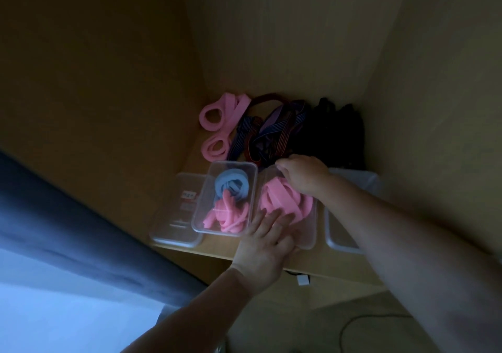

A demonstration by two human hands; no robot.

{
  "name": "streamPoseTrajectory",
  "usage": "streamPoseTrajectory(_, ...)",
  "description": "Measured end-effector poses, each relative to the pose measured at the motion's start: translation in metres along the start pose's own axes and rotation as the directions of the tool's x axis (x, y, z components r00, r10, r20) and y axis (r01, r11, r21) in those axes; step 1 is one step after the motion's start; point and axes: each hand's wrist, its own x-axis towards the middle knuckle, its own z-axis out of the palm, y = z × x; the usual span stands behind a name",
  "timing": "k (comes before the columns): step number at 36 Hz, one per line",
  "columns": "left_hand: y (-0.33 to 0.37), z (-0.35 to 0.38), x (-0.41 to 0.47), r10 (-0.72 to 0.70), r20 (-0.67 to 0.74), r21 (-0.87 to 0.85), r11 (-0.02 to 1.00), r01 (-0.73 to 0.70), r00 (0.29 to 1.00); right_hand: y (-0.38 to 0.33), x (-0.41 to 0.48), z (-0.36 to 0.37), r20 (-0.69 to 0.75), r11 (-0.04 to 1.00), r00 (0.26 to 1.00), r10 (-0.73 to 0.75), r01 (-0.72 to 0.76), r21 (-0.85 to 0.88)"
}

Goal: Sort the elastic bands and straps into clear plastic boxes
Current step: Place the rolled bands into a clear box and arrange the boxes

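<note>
Two clear plastic boxes stand side by side on a wooden shelf. The left box [201,211] holds a blue band coil [231,185] and pink bands [228,216]. The right box [308,233] holds wide pink elastic [279,197]. My left hand [264,241] lies flat with straight fingers pressing on the pink elastic at the box's near end. My right hand [304,174] is over the box's far end, fingers curled down at its rim; what they hold is hidden. Behind lie pink band coils [217,124], striped straps [274,132] and black straps [336,132].
A clear lid with a label [176,211] lies left of the boxes, and another clear lid or box [339,238] sits at the right under my right forearm. The shelf is a narrow corner with walls at left, back and right. A dark curtain [81,230] hangs lower left.
</note>
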Motion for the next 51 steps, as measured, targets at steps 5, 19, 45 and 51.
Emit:
streamPoseTrajectory(5, -0.001, -0.006, 0.002, 0.082, 0.032, -0.039, 0.996, -0.081, 0.996, 0.003, 0.000, -0.003, -0.019, 1.000, 1.000, 0.017, -0.017, -0.019)
streamPoseTrajectory(19, -0.010, -0.019, -0.003, 0.139, -0.074, -0.063, 0.988, -0.144, 0.987, -0.013, -0.001, -0.013, -0.094, 0.971, 0.996, 0.004, 0.018, 0.239)
streamPoseTrajectory(45, 0.013, -0.037, 0.028, -0.177, 0.124, -0.198, 0.960, 0.199, 0.976, -0.008, 0.008, 0.001, -0.058, 0.926, 0.998, 0.015, 0.008, 0.378)
streamPoseTrajectory(51, 0.020, -0.031, 0.040, -0.287, 0.294, -0.089, 0.941, 0.325, 0.912, -0.005, 0.006, 0.003, -0.139, 0.910, 0.989, -0.054, 0.106, 0.402)
